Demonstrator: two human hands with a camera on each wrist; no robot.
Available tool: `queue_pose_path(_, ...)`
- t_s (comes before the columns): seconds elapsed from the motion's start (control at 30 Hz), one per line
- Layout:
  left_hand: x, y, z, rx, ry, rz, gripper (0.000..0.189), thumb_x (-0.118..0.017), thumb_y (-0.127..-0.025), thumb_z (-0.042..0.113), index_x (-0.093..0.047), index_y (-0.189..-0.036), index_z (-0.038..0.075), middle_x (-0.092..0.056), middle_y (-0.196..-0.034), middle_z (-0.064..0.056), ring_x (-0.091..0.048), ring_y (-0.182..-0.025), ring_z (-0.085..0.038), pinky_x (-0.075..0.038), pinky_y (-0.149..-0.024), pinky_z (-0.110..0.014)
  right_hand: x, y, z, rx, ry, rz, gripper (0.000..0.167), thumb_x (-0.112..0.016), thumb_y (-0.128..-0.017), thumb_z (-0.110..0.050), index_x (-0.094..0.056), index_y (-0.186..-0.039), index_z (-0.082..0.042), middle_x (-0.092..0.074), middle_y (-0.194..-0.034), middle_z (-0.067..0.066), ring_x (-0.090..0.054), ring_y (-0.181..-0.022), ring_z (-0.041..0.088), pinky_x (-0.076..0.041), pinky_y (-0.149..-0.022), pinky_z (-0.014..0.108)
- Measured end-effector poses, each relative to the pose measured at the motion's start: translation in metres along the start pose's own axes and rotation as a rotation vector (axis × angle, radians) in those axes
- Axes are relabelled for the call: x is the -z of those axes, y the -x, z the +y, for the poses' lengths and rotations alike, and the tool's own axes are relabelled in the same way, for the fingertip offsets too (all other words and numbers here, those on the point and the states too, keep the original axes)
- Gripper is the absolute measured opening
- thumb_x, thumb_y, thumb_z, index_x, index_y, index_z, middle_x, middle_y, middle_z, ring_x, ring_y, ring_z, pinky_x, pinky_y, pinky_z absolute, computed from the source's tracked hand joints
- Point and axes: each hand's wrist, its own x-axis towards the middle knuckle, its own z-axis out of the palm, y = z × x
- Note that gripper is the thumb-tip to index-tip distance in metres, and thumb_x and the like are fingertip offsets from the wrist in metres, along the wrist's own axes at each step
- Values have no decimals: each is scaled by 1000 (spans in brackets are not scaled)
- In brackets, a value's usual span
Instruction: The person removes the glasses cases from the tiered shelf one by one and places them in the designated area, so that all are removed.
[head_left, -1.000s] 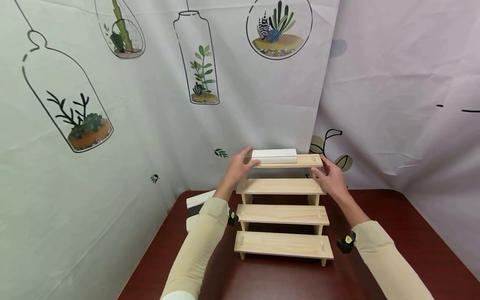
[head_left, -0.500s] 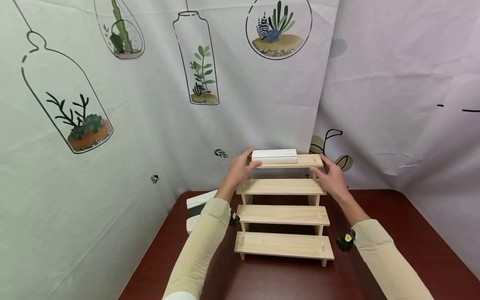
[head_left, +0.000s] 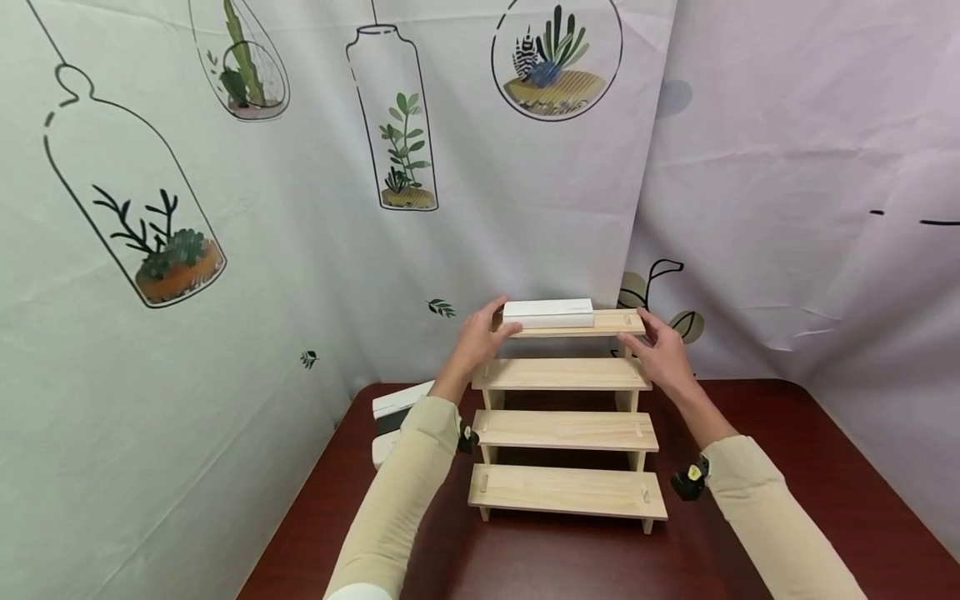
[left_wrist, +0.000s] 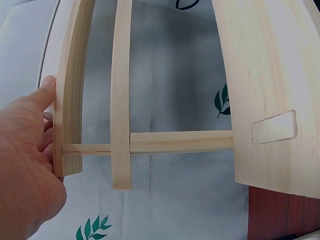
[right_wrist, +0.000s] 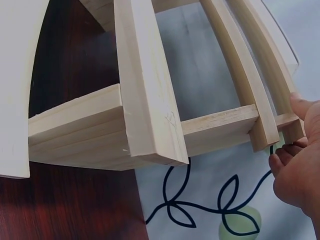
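A stepped wooden rack [head_left: 566, 429] of pale boards stands on the table. Along its top board [head_left: 617, 321] lies a slim white box [head_left: 547, 315], toward the left end. My left hand [head_left: 477, 340] grips the left end of that board, thumb in front and beside the box; in the left wrist view, the hand's fingers [left_wrist: 47, 137] curl behind the board. At the opposite end my right hand [head_left: 663, 354] holds the board between thumb and fingers. The right wrist view shows the right hand [right_wrist: 300, 172] around the board's tip, with its fingers partly hidden.
White items with a dark band [head_left: 390, 419] lie on the table's left side, partly behind my left forearm. The dark red table [head_left: 547, 562] ends at a white curtain [head_left: 480, 242] printed with plants, close behind the rack.
Both thumbs have shifted slightly inward along the top board. The rack and the slim white box stay in place.
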Motion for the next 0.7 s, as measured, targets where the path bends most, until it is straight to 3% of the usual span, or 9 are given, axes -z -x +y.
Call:
queue_pose_path(0.43,1,2,0,-6,16,6,73,-78,-98,36,-49,-160,11,-59,-152,-14,-56,-138,-32,-40,-119,-48,2,-1,3,31,35,-8,77,-67,-108,-26,-26,-165,5,-36,-162,35,-39,-149,50,-39,-116,61)
queue_pose_path(0.7,1,2,-1,-43,76,32,73,-82,-95,32,-52,-156,5,-64,-146,-16,-63,-130,-27,-49,-111,-39,2,-1,1,31,62,-2,76,-67,-108,-27,-28,-165,5,-39,-161,35,-42,-146,50,-40,-114,62)
